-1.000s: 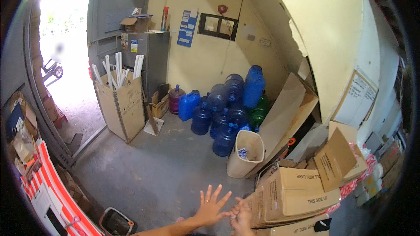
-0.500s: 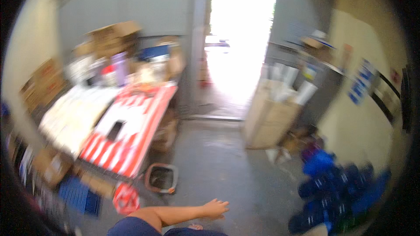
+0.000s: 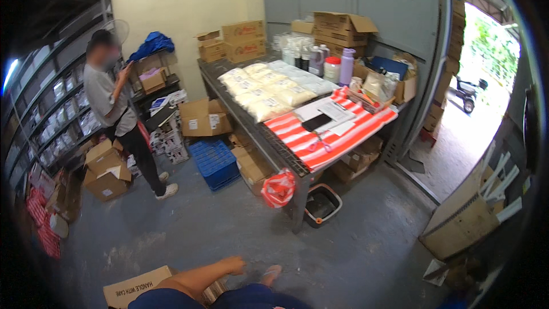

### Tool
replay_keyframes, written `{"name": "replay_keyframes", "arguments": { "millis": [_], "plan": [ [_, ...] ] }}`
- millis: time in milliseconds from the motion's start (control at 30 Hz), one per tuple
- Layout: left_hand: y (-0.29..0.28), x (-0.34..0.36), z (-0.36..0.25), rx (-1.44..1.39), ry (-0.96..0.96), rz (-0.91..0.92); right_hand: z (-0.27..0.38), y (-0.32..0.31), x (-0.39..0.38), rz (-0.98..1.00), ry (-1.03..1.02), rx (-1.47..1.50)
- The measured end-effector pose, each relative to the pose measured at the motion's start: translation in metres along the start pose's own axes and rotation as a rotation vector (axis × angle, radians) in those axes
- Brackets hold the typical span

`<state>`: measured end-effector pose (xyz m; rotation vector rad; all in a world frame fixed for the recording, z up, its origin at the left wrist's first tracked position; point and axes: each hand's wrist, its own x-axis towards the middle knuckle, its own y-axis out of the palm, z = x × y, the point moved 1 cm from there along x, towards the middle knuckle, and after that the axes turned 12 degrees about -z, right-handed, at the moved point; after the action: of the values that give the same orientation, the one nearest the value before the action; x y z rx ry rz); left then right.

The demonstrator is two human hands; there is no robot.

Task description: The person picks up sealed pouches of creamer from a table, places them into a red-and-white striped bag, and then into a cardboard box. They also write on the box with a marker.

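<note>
the carton is plain brown cardboard, dry and matt. the floor looks like smooth concrete, scuffed, with a faint sheen. the desk has a grey metal-looking leg. the striped sheet is slick plastic, the document flat paper. the packets are soft, shiny plastic, the crate hard plastic, the bag crinkled plastic film.

Over the near end of the table there's a red-and-white striped cloth, with papers and a black phone lying over it. A blue crate sits on the floor near the table's left edge.
</note>
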<state>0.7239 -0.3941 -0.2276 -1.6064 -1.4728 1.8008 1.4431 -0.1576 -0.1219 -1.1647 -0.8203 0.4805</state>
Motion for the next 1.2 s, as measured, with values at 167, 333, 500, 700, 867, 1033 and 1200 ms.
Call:
{"name": "replay_keyframes", "arguments": {
  "millis": [167,333,500,700,867,1033,1200],
  "plan": [
    [0.077,-0.066,0.093,-0.212,-0.296,0.042,0.078,0.002,-0.038,0.096,-0.333,0.081],
    [0.106,-0.089,0.166,-0.418,-0.34,-0.068,0.307,0.008,-0.17,0.444,-0.915,0.564],
    [0.115,-0.128,0.265,-0.639,-0.505,-0.264,0.5,-0.061,-0.362,0.594,-1.298,0.951],
    [0.112,-0.133,0.382,-0.706,-0.643,-0.265,0.618,-0.149,-0.514,0.762,-1.453,1.053],
    [0.076,-0.108,0.449,-0.717,-0.719,-0.474,0.71,-0.148,-0.587,0.762,-1.486,1.062],
    [-0.018,-0.046,0.506,-0.741,-0.445,-0.805,0.836,-0.151,-0.625,0.656,-1.437,1.125],
    [-0.11,0.025,0.592,-0.881,-0.514,-0.933,0.987,-0.159,-0.682,0.544,-1.376,1.241]
  ]
}}
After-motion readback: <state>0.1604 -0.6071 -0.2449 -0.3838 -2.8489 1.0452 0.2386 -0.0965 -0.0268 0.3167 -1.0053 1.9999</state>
